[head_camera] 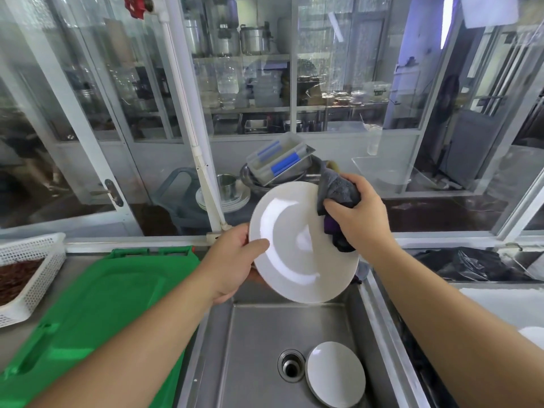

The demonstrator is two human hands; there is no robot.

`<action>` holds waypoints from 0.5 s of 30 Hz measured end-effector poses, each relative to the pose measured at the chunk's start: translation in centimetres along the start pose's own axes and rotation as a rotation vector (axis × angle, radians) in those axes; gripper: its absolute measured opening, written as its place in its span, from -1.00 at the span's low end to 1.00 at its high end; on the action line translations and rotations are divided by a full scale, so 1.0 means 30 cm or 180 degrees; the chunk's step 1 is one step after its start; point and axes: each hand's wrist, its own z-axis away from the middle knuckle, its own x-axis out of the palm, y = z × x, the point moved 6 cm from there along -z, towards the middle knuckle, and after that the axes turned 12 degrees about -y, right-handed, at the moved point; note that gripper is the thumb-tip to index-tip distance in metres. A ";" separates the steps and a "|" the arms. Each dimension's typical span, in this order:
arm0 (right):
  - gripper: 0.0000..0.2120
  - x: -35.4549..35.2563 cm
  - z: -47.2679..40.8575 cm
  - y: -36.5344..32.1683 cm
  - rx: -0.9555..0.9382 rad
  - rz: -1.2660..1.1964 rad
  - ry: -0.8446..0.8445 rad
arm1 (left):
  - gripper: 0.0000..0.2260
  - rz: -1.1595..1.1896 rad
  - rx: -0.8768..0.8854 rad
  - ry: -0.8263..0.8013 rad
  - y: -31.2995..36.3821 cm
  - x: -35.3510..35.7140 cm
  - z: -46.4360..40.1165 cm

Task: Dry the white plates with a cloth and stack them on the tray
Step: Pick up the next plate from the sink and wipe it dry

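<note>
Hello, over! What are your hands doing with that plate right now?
Left hand grips the white plate. Right hand presses a grey cloth on it. Smaller plate waits in the sink. Nothing blocking.

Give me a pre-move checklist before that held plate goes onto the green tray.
1. Left hand grips the held plate at its rim: ok.
2. Right hand holds the grey cloth against the plate: ok.
3. Plate fully dry: cannot tell.
4. Bare room on the green tray: ok.
5. Another white plate waits in the sink: ok.
</note>
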 end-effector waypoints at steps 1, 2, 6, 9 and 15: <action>-0.58 0.002 0.007 0.014 0.0095 -0.0102 0.0067 | -0.77 0.0067 0.0076 0.0108 0.000 0.006 0.001; -0.59 0.006 0.015 0.028 0.0200 -0.0211 0.0126 | -0.76 0.0101 0.0169 0.0247 0.000 0.007 0.000; -0.62 0.049 0.064 0.088 0.0546 -0.0700 0.0393 | -0.70 0.0156 0.0553 0.0678 -0.010 0.016 0.003; -0.60 0.098 0.099 0.124 0.0860 -0.1198 0.0587 | -0.78 0.0392 0.0626 0.0932 -0.048 0.037 0.018; -0.57 0.113 0.130 0.181 0.1065 -0.1463 0.0729 | -0.70 0.0751 0.0674 0.0928 -0.118 0.101 0.039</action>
